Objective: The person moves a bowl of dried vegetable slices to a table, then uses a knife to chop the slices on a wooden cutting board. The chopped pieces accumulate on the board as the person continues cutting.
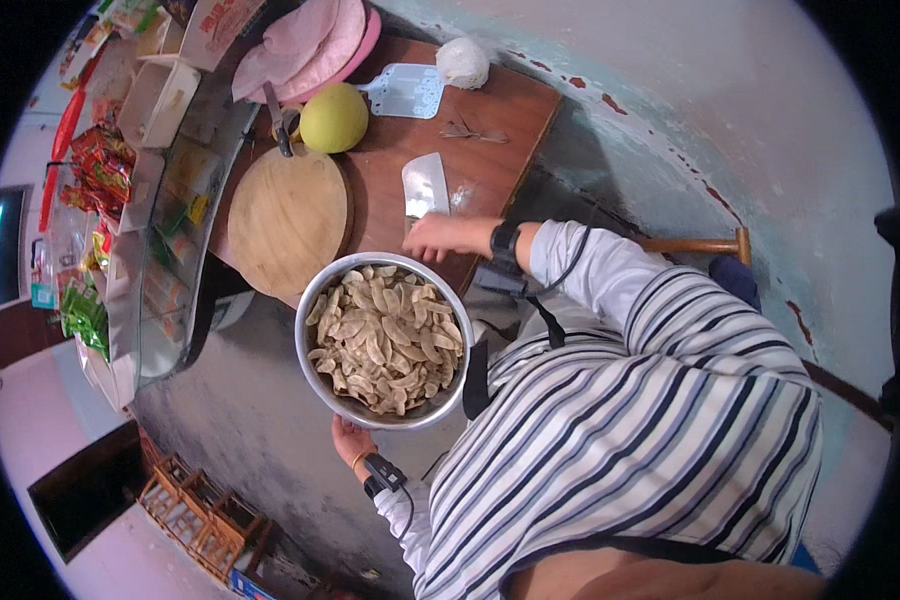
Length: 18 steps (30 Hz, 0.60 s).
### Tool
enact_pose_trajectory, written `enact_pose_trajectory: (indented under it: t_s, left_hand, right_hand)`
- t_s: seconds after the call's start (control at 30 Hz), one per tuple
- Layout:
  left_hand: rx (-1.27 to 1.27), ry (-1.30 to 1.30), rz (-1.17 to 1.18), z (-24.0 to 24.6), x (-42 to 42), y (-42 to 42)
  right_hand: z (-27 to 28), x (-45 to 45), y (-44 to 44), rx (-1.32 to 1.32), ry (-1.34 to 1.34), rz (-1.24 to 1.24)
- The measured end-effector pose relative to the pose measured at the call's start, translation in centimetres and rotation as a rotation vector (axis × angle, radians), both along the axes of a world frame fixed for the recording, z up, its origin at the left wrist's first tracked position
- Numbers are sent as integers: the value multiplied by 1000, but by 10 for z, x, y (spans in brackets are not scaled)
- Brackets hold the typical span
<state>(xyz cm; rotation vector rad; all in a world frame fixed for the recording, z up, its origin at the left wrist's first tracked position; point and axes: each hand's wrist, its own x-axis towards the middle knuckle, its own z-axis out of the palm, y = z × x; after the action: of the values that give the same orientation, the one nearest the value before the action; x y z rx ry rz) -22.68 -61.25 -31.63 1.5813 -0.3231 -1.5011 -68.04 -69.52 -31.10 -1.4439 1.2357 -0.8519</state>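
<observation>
A round metal basin (306, 390) holds a heap of thin, curved, pale brown food slices (386, 341). My left hand (354, 441) grips the basin from its lower side in the picture, fingers partly hidden under the rim. Over the table edge, my right hand (444, 235) hangs with bent fingers, just above the basin's rim in the picture. It covers the handle end of a cleaver (425, 184), whose broad blade lies flat on the wooden table (487, 169). Whether the fingers hold that handle cannot be made out. Beside the basin lies a round wooden chopping board (289, 221).
A yellow-green round fruit (334, 118), a black-handled knife (279, 124), a light blue perforated tray (407, 90) and a white mesh ball (463, 63) are on the table. A glass display case (187, 277) with packaged snacks flanks it. A wooden rack (202, 517) stands farther off.
</observation>
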Motion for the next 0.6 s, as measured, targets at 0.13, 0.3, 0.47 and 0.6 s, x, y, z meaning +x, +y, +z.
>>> enact_pose_trajectory:
  t_s: [0.13, 0.3, 0.47, 0.6]
  left_hand:
    - [-169, 55, 87, -22, 0, 30]
    - [-189, 117, 117, -31, -9, 53]
    - [-57, 158, 315, -33, -24, 69]
    - [-123, 150, 267, -29, -35, 66]
  right_hand:
    - [-29, -71, -12, -95, 519, -680]
    - [-17, -149, -24, -31, 1045, -766]
    - [-25, -164, -21, -11, 1025, -525]
    - [-33, -170, -39, -13, 1060, -494]
